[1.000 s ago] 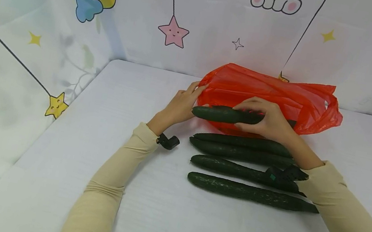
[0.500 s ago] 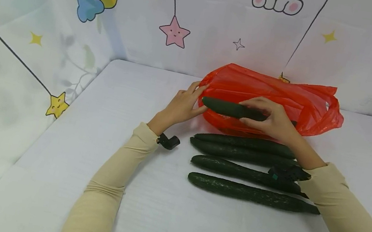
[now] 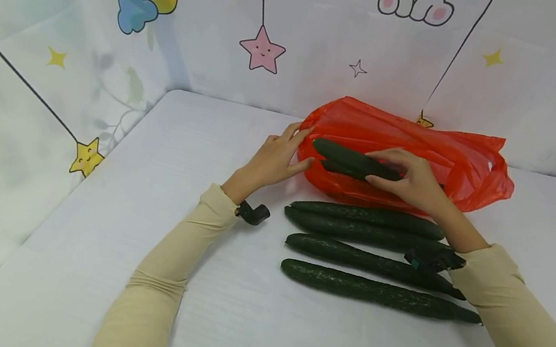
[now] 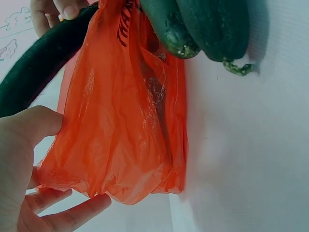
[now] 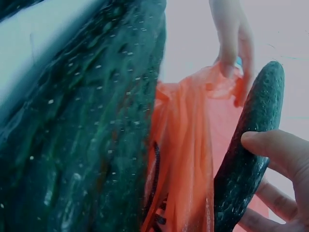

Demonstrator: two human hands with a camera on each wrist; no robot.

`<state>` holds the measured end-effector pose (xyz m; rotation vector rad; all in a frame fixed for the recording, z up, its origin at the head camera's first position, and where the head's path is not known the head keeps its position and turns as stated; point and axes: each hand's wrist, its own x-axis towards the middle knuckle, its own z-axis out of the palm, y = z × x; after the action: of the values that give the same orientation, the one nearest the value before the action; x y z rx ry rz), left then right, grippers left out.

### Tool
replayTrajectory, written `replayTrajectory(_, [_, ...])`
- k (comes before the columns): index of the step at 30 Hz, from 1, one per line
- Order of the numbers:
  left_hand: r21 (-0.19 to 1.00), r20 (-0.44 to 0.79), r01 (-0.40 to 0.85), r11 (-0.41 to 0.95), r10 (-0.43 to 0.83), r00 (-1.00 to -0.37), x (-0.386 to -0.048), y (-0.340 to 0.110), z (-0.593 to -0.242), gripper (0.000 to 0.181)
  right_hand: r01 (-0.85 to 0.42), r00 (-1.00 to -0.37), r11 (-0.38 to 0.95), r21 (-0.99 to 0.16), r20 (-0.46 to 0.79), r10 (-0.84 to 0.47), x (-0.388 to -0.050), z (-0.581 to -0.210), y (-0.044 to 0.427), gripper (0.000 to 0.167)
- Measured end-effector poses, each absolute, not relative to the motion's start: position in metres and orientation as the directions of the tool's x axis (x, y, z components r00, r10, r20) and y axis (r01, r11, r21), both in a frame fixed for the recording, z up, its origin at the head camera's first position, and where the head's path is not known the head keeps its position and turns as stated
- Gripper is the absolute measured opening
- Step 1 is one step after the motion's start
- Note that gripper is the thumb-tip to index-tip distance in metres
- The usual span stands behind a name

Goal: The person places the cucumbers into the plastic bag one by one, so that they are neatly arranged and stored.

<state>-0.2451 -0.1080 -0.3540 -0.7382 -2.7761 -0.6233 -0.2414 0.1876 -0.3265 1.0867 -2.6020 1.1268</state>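
Observation:
My right hand (image 3: pixel 413 180) grips a dark green cucumber (image 3: pixel 338 153) across its middle, thumb on the near side, fingers on the far side. This cucumber is tilted at the mouth of a red plastic bag (image 3: pixel 373 125), its left end raised. Beneath it, another cucumber (image 3: pixel 333 168) lies at the bag's opening. My left hand (image 3: pixel 271 160) holds the bag's left end; in the left wrist view its thumb (image 4: pixel 41 123) is at the bag's edge and its fingers (image 4: pixel 72 215) are along the bag's end. The held cucumber (image 5: pixel 256 140) shows in the right wrist view.
Several more cucumbers (image 3: pixel 348 283) lie in rows on the white table (image 3: pixel 232 324) in front of the bag, the rear two side by side. The right forearm passes over their right ends. A white printed cloth (image 3: pixel 312 27) hangs behind the table.
My right hand has moved the cucumber back and slightly right, from before the bag into its mouth, tilting it. The cucumber beneath has come into view. My left hand stays at the bag, thumb now visible.

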Motion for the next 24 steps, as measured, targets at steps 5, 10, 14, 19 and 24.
replayTrajectory(5, [0.344,0.298,0.506,0.791,0.419,-0.857,-0.244,-0.108,-0.354,0.066,-0.669,-0.723,0.472,-0.575,0.355,-0.593,-0.244,-0.329,0.184,0.043])
replayTrajectory(10, [0.344,0.305,0.504,0.792,0.414,-0.858,-0.243,-0.108,-0.353,0.064,-0.657,-0.736,0.486,-0.577,0.349,-0.58,-0.247,-0.329,0.182,0.045])
replayTrajectory(14, [0.341,0.313,0.491,0.802,0.395,-0.863,-0.243,-0.108,-0.353,0.065,-0.635,-0.757,0.505,-0.585,0.337,-0.56,-0.251,-0.329,0.181,0.044])
replayTrajectory(19, [0.342,0.315,0.473,0.812,0.375,-0.872,-0.244,-0.108,-0.353,0.067,-0.618,-0.769,0.529,-0.582,0.306,-0.561,-0.257,-0.335,0.182,0.042])
replayTrajectory(24, [0.339,0.326,0.48,0.809,0.377,-0.867,-0.244,-0.108,-0.352,0.067,-0.624,-0.761,0.538,-0.567,0.286,-0.582,-0.26,-0.339,0.18,0.041])
